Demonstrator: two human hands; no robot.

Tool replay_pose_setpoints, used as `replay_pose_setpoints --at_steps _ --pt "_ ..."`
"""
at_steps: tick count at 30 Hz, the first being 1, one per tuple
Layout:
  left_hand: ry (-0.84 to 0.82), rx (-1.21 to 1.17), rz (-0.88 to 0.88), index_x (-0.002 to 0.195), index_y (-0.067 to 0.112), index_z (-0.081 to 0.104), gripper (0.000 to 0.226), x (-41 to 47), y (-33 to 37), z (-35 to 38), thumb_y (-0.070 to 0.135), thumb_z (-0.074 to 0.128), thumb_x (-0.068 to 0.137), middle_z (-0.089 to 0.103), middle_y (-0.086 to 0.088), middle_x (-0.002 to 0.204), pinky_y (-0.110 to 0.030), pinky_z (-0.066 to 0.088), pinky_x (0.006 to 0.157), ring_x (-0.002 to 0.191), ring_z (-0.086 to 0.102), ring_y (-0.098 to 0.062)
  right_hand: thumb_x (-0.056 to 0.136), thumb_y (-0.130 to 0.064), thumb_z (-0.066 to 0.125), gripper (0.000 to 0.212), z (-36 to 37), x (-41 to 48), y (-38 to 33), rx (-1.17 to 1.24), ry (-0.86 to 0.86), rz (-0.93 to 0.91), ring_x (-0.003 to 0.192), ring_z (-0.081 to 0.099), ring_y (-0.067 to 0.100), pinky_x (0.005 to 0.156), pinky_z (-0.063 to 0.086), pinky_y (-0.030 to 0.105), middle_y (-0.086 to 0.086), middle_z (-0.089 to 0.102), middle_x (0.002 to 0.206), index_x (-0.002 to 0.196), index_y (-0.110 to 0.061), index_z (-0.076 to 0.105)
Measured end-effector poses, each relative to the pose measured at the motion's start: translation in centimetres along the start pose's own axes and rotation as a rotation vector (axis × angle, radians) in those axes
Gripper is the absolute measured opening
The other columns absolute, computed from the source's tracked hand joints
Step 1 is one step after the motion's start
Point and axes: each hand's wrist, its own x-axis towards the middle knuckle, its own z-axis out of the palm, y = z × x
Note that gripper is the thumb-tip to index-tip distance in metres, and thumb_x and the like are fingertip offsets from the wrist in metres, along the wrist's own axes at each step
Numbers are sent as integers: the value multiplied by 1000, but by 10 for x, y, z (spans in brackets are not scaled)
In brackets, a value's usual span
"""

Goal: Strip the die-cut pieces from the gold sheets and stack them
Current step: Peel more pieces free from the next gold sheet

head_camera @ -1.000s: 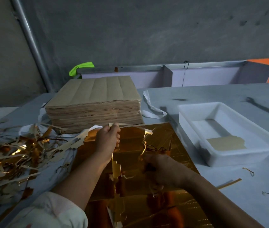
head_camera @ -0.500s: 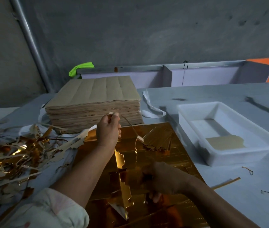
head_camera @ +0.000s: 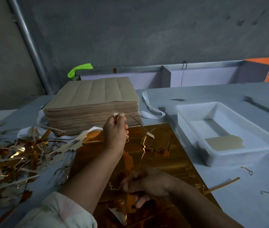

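My left hand (head_camera: pixel 115 134) pinches a waste strip (head_camera: pixel 137 123) raised above the gold sheet (head_camera: pixel 171 155). My right hand (head_camera: pixel 145 183) lies curled on the sheet's near part; grip undeterminable. Scrap pile (head_camera: pixel 15 158) left of sheet; tray (head_camera: pixel 232 157) right holds one piece (head_camera: pixel 223 143). Most stripping remains.

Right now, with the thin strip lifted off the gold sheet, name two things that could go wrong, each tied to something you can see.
1. The left hand pinches the thin strip, whose far end seems joined to the gold sheet; a sharp pull may snap it or tear a piece.
2. The scrap pile crowds the sheet's left edge; offcuts could mix with good pieces.
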Motion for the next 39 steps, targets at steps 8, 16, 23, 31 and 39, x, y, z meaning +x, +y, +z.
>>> replay_pose_setpoints --at_steps 8,16,23,31,39 --pt "-35 28 -95 90 19 62 14 2 -9 -13 29 58 98 59 4 67 -15 45 43 47 54 1 97 -20 59 14 -15 0 -3 -74 351 -88 57 62 6 52 48 16 8 72 103 108 -13 66" --pt "-390 105 -389 100 13 66 37 -8 -14 -43 47 67 85 63 -5 89 -27 50 61 74 61 -16 97 -13 57 11 -49 -13 -11 -2 582 -189 60 71 10 50 52 19 -2 75 71 97 -10 68" --pt "-776 113 -487 113 10 68 92 -23 -21 -64 74 80 48 69 -12 101 -36 55 77 90 66 -24 99 -10 55 15 -66 -22 -20 133 685 -303 63 71 17 46 51 20 13 76 82 95 -5 68" --pt "-1139 459 -639 113 14 66 39 -31 -14 -67 21 81 78 66 -5 109 -39 54 90 100 64 -18 98 -9 56 15 -78 -32 -31 142 748 -366 58 69 16 51 54 24 8 75 75 93 -6 69" --pt "-971 380 -836 103 7 68 21 -20 -10 -74 20 70 87 69 -6 80 -21 51 52 71 66 -14 100 -7 52 14 -79 -42 -29 223 774 -385 62 71 15 47 51 21 11 75 80 100 -2 66"
